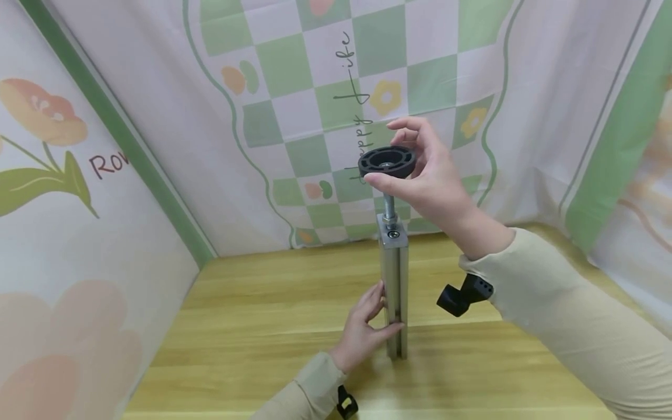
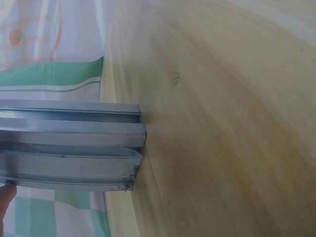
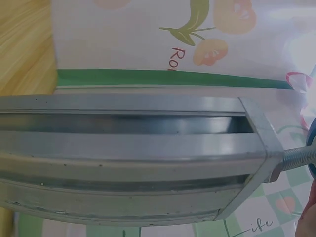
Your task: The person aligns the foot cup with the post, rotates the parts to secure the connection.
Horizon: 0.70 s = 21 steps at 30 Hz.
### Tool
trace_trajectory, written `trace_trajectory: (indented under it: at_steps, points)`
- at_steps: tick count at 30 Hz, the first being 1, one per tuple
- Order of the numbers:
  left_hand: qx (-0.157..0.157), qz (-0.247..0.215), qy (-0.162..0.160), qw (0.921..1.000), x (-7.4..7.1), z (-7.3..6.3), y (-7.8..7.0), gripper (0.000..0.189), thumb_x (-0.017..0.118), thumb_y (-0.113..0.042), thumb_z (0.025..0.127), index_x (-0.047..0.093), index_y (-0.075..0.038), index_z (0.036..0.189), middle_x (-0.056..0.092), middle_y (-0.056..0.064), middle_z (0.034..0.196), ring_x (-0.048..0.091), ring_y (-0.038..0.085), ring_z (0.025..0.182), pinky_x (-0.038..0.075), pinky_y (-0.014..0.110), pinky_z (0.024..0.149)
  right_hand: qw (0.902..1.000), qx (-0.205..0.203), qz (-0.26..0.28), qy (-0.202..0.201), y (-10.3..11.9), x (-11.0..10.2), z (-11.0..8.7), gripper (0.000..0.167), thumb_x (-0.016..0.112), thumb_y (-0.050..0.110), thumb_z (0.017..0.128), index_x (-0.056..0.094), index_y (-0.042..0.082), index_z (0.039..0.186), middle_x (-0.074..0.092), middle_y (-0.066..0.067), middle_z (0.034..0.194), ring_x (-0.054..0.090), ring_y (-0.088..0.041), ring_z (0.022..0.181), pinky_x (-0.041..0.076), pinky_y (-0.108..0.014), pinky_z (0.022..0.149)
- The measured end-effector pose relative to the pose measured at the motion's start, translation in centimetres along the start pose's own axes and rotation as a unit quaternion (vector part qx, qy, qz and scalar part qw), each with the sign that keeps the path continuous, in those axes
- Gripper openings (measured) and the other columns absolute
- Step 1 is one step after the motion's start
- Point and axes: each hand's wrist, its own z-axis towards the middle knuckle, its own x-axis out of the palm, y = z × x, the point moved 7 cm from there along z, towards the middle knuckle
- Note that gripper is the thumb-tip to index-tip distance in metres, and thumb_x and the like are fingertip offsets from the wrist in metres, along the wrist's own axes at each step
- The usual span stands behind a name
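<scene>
A silver aluminium profile point(image 1: 392, 280) stands upright on the wooden table, its lower end against the wood in the left wrist view. My left hand point(image 1: 361, 333) grips it low down, thumb across the near side. On top is a metal end plate point(image 1: 400, 238), from which a threaded rod point(image 1: 388, 205) with a nut rises. The rod carries a round black levelling foot point(image 1: 387, 160). My right hand point(image 1: 434, 178) holds the foot's rim between thumb and fingers. Grooves along the profile point(image 3: 128, 145) show in the right wrist view; the foot is mostly cut off there.
The wooden table point(image 1: 252, 309) reaches back to a fabric curtain point(image 1: 294, 111) with green checks and flowers. More printed fabric point(image 1: 79, 245) hangs at the left. Black wrist-camera mounts point(image 1: 464, 294) sit at both sleeves.
</scene>
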Motion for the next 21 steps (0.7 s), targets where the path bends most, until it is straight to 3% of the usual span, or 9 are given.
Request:
trace_trajectory:
  at_steps: [6,9,12,15,18,21]
  points:
    - [0.004,0.004,0.0,1.0,0.01,0.0,-0.05,0.093,0.071,0.009,0.076,0.02,-0.014,0.15,0.039,0.024,0.141,0.05,0.028,0.122,0.046,0.034,0.103,0.9997,-0.01,-0.006,-0.022,0.18,0.04,-0.13,0.061,0.075,-0.002,0.075,0.044,0.012,0.125,0.046,0.003,0.099,0.053,-0.012,0.077,0.052,-0.014,0.056]
    - [-0.009,-0.001,0.001,1.0,-0.01,0.02,0.02,0.089,0.071,0.009,0.076,0.022,-0.009,0.149,0.037,0.024,0.143,0.049,0.031,0.123,0.046,0.034,0.104,0.9994,-0.019,-0.012,-0.024,0.25,0.04,-0.23,0.062,0.075,-0.002,0.075,0.043,0.01,0.126,0.046,0.003,0.099,0.051,-0.011,0.076,0.048,-0.013,0.052]
    - [-0.026,-0.006,0.004,0.9996,0.02,0.01,0.02,0.087,0.071,0.008,0.077,0.023,-0.006,0.148,0.036,0.023,0.144,0.048,0.032,0.124,0.045,0.033,0.105,0.9995,-0.022,-0.017,-0.017,0.14,0.05,-0.35,0.063,0.074,-0.001,0.076,0.041,0.011,0.128,0.045,0.003,0.106,0.049,-0.012,0.08,0.042,-0.014,0.046]
    - [-0.023,-0.003,0.004,0.9997,0.04,0.0,-0.09,0.087,0.071,0.008,0.077,0.023,-0.005,0.148,0.035,0.023,0.144,0.047,0.031,0.125,0.045,0.033,0.105,0.9998,-0.016,-0.008,0.001,-0.04,0.13,-0.41,0.062,0.07,0.0,0.079,0.038,0.011,0.131,0.044,0.003,0.117,0.048,-0.013,0.089,0.039,-0.017,0.047]
    - [-0.01,0.0,0.003,0.9999,0.08,0.05,-0.15,0.089,0.071,0.009,0.076,0.022,-0.006,0.149,0.036,0.024,0.144,0.049,0.031,0.123,0.045,0.034,0.105,0.9982,-0.008,0.051,0.031,-0.32,0.31,-0.25,0.057,0.063,0.003,0.083,0.036,0.014,0.133,0.042,-0.001,0.126,0.051,-0.015,0.098,0.049,-0.018,0.064]
    - [-0.003,0.001,0.003,1.0,0.1,0.1,-0.12,0.09,0.071,0.009,0.075,0.022,-0.006,0.149,0.035,0.024,0.144,0.049,0.035,0.124,0.046,0.034,0.104,0.9813,-0.01,0.178,0.074,-0.69,0.66,0.23,0.054,0.059,0.009,0.085,0.035,0.013,0.132,0.044,-0.009,0.128,0.056,-0.018,0.1,0.052,-0.021,0.083]
